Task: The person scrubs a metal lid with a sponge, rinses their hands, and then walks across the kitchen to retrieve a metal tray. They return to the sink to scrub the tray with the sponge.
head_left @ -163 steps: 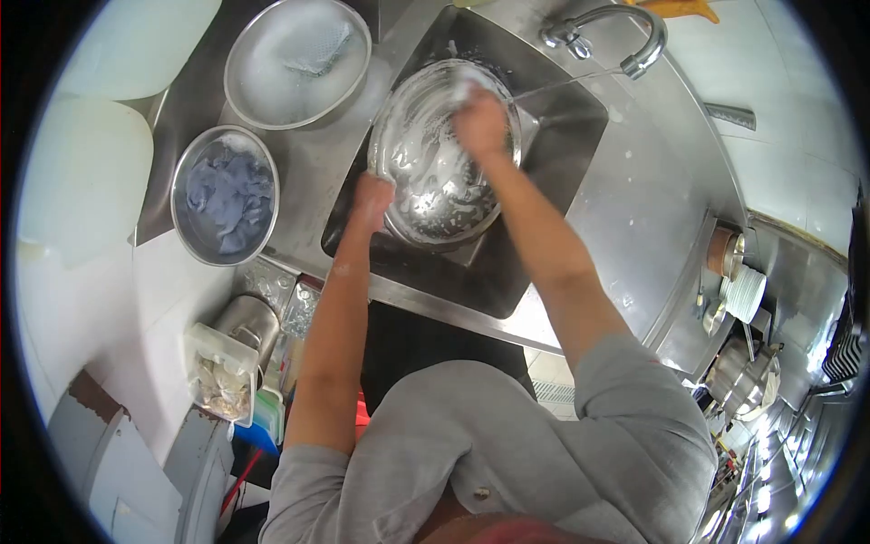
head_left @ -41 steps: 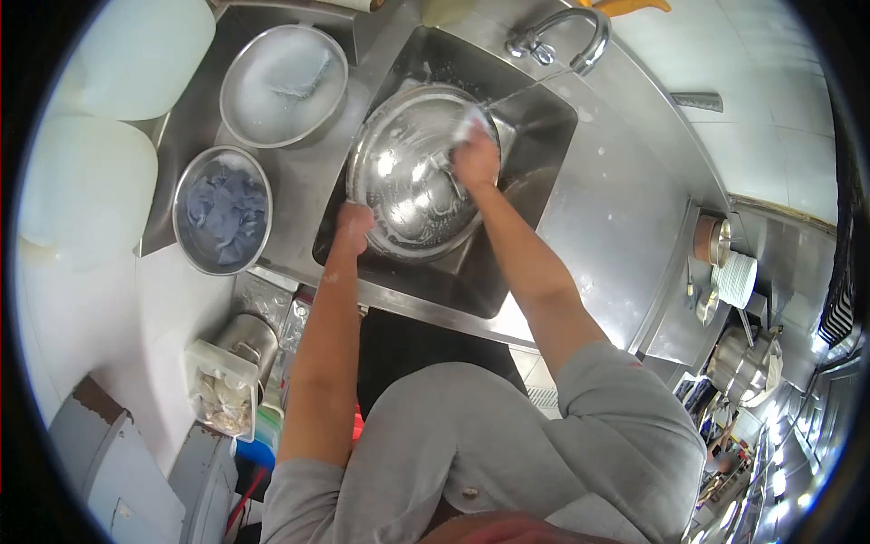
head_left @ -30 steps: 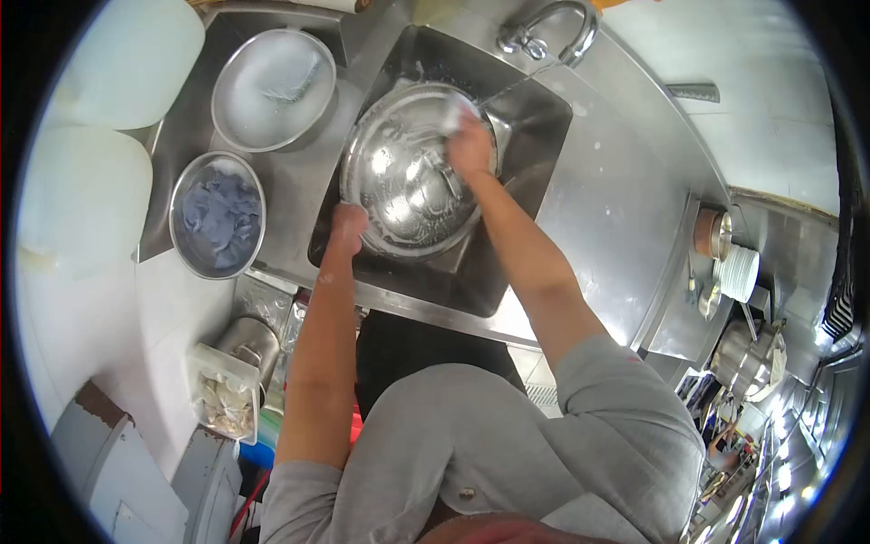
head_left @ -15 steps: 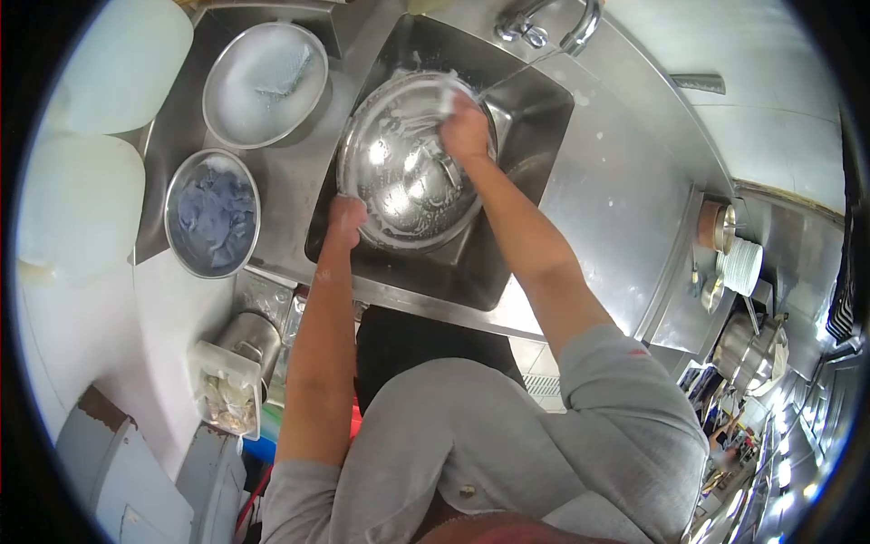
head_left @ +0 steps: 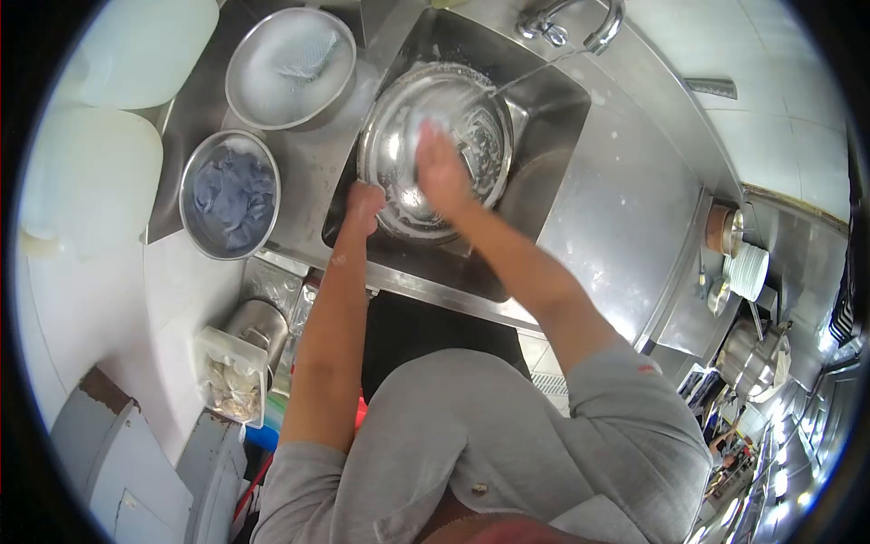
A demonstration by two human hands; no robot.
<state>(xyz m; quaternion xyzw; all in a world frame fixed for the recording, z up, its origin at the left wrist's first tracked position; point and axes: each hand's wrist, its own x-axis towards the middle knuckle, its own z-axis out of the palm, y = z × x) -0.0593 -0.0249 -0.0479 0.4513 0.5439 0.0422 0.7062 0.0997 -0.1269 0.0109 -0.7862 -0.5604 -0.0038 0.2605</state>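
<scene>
A large domed metal lid (head_left: 390, 145), streaked with suds, lies in the sink (head_left: 544, 168). Its handle is partly covered by my right arm. My left hand (head_left: 366, 205) is closed on the lid's lower left rim. Over the middle of the lid is my right hand (head_left: 441, 172), blurred by motion, with a whitish pad (head_left: 430, 122) under its fingers against the metal. The pad's exact kind is smeared. A thin stream of water runs from the faucet (head_left: 603, 34) onto the lid's upper right edge.
Left of the sink stand a bowl of suds (head_left: 263, 86) with a mesh-like scrubber and a bowl with blue-grey cloth (head_left: 234, 201). White jugs (head_left: 91, 181) line the far left. A clear container (head_left: 231, 376) sits below. Stacked plates (head_left: 746, 272) are at right.
My right hand has swept from the lid's upper right edge down and left to its middle. My left hand stays on the rim. The whole view has shifted slightly.
</scene>
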